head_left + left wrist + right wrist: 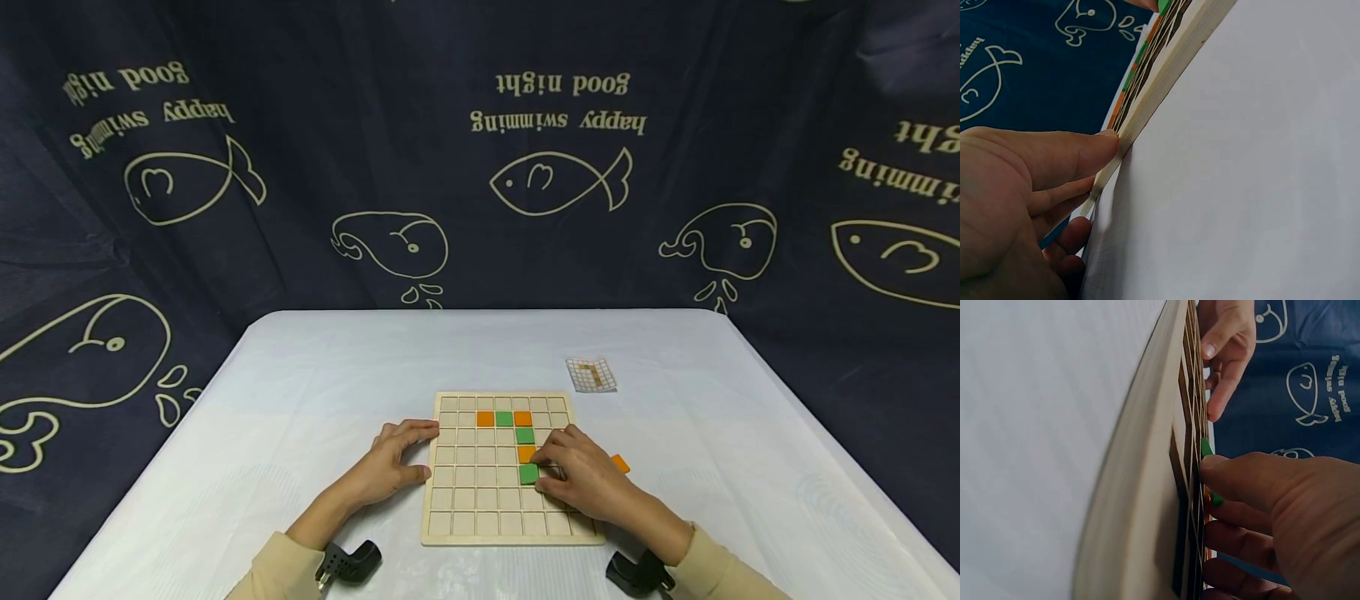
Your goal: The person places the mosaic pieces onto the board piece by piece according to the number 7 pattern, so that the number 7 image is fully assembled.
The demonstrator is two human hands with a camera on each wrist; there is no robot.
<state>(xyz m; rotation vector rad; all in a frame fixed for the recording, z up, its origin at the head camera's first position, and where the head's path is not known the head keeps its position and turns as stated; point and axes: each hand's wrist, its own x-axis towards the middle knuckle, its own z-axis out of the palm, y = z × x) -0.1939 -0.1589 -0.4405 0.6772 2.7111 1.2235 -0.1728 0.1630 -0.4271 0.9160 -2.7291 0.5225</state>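
A square wooden grid board (465, 500) lies on the table, with orange and green square tiles in some cells. Three tiles, orange (485, 418), green (504, 419) and orange (522, 418), form a row near the top; others run down below its right end. My right hand (581, 471) pinches the lowest green tile (528, 474) between thumb and fingers; in the right wrist view this green tile (1205, 447) looks tilted, partly hidden by the thumb. My left hand (386, 462) rests against the board's left edge, its thumb (1079, 153) and fingertips touching the rim.
A small card (592, 375) printed with a grid pattern lies behind the board on the right. A loose orange tile (620, 463) sits beyond my right hand, partly covered. White cloth (337, 367) covers the table; a dark printed curtain (300, 250) hangs behind.
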